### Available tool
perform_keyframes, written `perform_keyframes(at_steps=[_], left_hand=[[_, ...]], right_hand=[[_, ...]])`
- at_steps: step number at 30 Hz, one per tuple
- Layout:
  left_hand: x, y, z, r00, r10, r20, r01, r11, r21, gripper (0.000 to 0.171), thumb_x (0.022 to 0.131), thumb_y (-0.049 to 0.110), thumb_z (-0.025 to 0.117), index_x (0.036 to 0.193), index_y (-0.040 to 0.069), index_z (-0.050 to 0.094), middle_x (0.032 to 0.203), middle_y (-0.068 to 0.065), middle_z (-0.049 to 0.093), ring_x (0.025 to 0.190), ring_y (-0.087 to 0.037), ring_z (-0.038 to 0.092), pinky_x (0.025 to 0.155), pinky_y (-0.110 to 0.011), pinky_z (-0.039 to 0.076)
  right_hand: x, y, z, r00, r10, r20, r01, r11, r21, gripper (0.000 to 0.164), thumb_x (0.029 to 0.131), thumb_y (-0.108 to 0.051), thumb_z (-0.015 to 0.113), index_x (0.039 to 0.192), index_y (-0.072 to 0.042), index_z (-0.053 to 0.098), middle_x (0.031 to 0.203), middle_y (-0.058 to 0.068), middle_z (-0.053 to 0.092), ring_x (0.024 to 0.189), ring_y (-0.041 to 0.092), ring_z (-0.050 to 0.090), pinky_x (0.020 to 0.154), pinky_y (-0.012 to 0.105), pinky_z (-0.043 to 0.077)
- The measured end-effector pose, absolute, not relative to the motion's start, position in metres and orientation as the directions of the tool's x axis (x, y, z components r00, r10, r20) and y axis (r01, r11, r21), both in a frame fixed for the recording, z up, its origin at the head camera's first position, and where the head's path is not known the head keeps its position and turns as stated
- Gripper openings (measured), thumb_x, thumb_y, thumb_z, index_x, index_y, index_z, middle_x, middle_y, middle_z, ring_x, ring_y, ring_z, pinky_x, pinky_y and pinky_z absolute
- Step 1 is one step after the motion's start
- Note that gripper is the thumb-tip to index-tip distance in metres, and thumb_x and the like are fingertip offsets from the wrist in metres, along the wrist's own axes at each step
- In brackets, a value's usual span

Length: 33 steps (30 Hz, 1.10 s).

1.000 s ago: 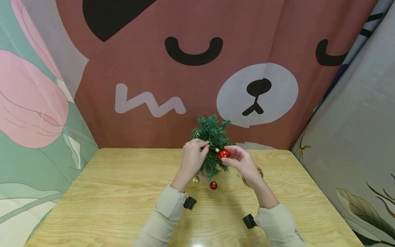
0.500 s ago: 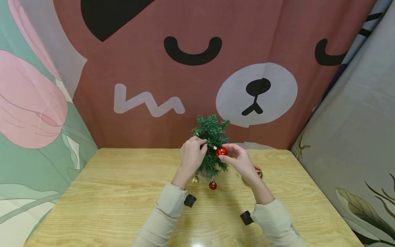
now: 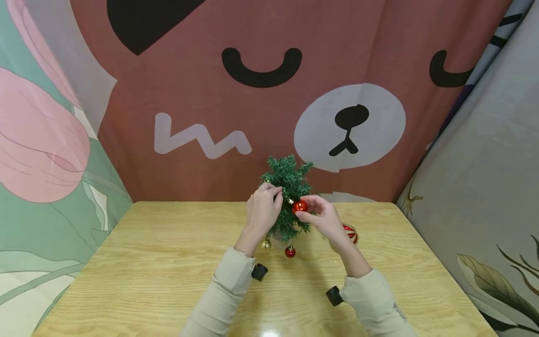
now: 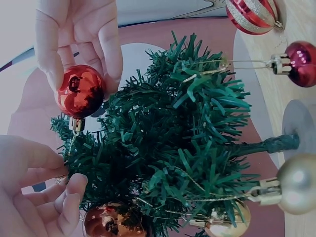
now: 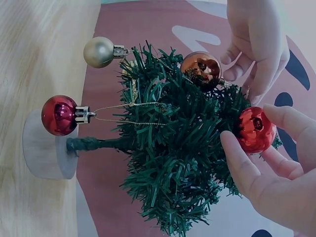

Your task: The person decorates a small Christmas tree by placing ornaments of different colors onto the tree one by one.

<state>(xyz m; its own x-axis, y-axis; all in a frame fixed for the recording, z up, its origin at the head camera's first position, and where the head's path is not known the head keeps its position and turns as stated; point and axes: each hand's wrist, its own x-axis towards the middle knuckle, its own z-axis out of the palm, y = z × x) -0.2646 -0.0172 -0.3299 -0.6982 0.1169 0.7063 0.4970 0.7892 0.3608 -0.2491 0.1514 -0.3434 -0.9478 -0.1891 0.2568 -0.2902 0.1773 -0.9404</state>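
A small artificial Christmas tree stands near the table's far edge. My right hand holds a shiny red Christmas ball by its sides, thumb opposite fingers, against the tree's front right. In the left wrist view, a gold string runs from the ball's cap to my left hand, whose thumb and fingertips pinch it beside the branches. A copper ball hangs close to that hand. Lower down hang a crimson ball and a pale gold ball; another gold ball shows behind.
A red-and-gold striped ball lies on the wooden table, partly behind my right forearm. The tree's round pale base rests on the table. A printed curtain hangs right behind the far edge.
My right hand has brought the red ball slightly left and up, closer to the branches and to my left hand. The left hand keeps its pinch, nearly still.
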Motion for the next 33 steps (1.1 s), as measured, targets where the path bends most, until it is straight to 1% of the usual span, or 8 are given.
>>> perform_keyframes(at_steps=[4,10,14,17,20,23,26,33], left_hand=[[-0.2651,-0.0174,-0.3291,-0.717,0.121,0.687,0.487,0.792,0.369,0.017,0.085,0.010,0.058,0.094,0.004,0.071,0.086,-0.007,0.063,0.047,-0.011,0.050,0.037,-0.018,0.034],[-0.2640,-0.0190,-0.3288,-0.750,0.131,0.649,0.477,0.786,0.393,0.019,0.082,0.005,0.056,0.095,0.004,0.071,0.088,-0.009,0.064,0.043,-0.009,0.043,0.036,-0.019,0.030],[-0.2632,-0.0198,-0.3289,-0.742,0.140,0.655,0.486,0.786,0.383,0.020,0.081,0.003,0.055,0.092,0.004,0.071,0.087,-0.010,0.066,0.038,-0.008,0.037,0.036,-0.018,0.023],[-0.2631,-0.0204,-0.3295,-0.728,0.147,0.670,0.491,0.794,0.359,0.019,0.079,0.002,0.055,0.089,0.004,0.072,0.086,-0.010,0.066,0.037,-0.008,0.034,0.036,-0.018,0.021],[-0.2629,-0.0208,-0.3303,-0.718,0.153,0.679,0.495,0.798,0.344,0.019,0.079,0.002,0.055,0.087,0.004,0.072,0.085,-0.010,0.066,0.038,-0.009,0.037,0.035,-0.018,0.023],[-0.2624,-0.0209,-0.3310,-0.715,0.152,0.682,0.495,0.799,0.341,0.018,0.079,0.003,0.055,0.086,0.005,0.072,0.083,-0.008,0.066,0.042,-0.011,0.044,0.036,-0.019,0.028],[-0.2618,-0.0207,-0.3315,-0.714,0.149,0.684,0.494,0.799,0.342,0.016,0.081,0.005,0.056,0.086,0.006,0.071,0.081,-0.007,0.065,0.045,-0.012,0.048,0.037,-0.020,0.033],[-0.2618,-0.0205,-0.3323,-0.711,0.142,0.689,0.484,0.810,0.332,0.009,0.083,0.009,0.060,0.084,0.006,0.069,0.076,-0.006,0.062,0.044,-0.012,0.046,0.039,-0.021,0.035]], right_hand=[[-0.2489,0.1487,-0.3421,-0.947,-0.183,0.265,-0.302,0.215,-0.929,0.043,0.081,-0.013,0.067,0.118,0.002,0.052,0.105,0.016,0.055,0.092,0.026,0.053,0.071,0.029,0.050],[-0.2484,0.1473,-0.3436,-0.944,-0.177,0.279,-0.320,0.276,-0.906,0.041,0.081,-0.012,0.067,0.116,0.003,0.053,0.104,0.016,0.057,0.092,0.027,0.053,0.071,0.028,0.048],[-0.2487,0.1475,-0.3449,-0.939,-0.180,0.295,-0.337,0.295,-0.894,0.040,0.080,-0.011,0.067,0.115,0.004,0.054,0.103,0.016,0.057,0.092,0.027,0.053,0.073,0.030,0.046],[-0.2494,0.1475,-0.3456,-0.936,-0.179,0.303,-0.346,0.300,-0.889,0.038,0.080,-0.009,0.067,0.113,0.003,0.054,0.102,0.016,0.057,0.091,0.028,0.053,0.073,0.032,0.046],[-0.2490,0.1475,-0.3456,-0.934,-0.178,0.311,-0.353,0.309,-0.883,0.038,0.079,-0.009,0.068,0.113,0.003,0.055,0.102,0.016,0.058,0.091,0.027,0.053,0.073,0.033,0.046],[-0.2479,0.1475,-0.3456,-0.932,-0.178,0.315,-0.358,0.326,-0.875,0.038,0.079,-0.009,0.068,0.113,0.003,0.055,0.102,0.015,0.058,0.091,0.027,0.054,0.073,0.033,0.046],[-0.2464,0.1472,-0.3459,-0.929,-0.181,0.323,-0.368,0.345,-0.863,0.038,0.078,-0.010,0.069,0.112,0.002,0.056,0.101,0.014,0.059,0.089,0.026,0.055,0.073,0.034,0.046],[-0.2441,0.1451,-0.3476,-0.919,-0.199,0.341,-0.393,0.377,-0.839,0.035,0.077,-0.009,0.070,0.108,0.002,0.056,0.097,0.013,0.060,0.085,0.025,0.056,0.072,0.037,0.046]])
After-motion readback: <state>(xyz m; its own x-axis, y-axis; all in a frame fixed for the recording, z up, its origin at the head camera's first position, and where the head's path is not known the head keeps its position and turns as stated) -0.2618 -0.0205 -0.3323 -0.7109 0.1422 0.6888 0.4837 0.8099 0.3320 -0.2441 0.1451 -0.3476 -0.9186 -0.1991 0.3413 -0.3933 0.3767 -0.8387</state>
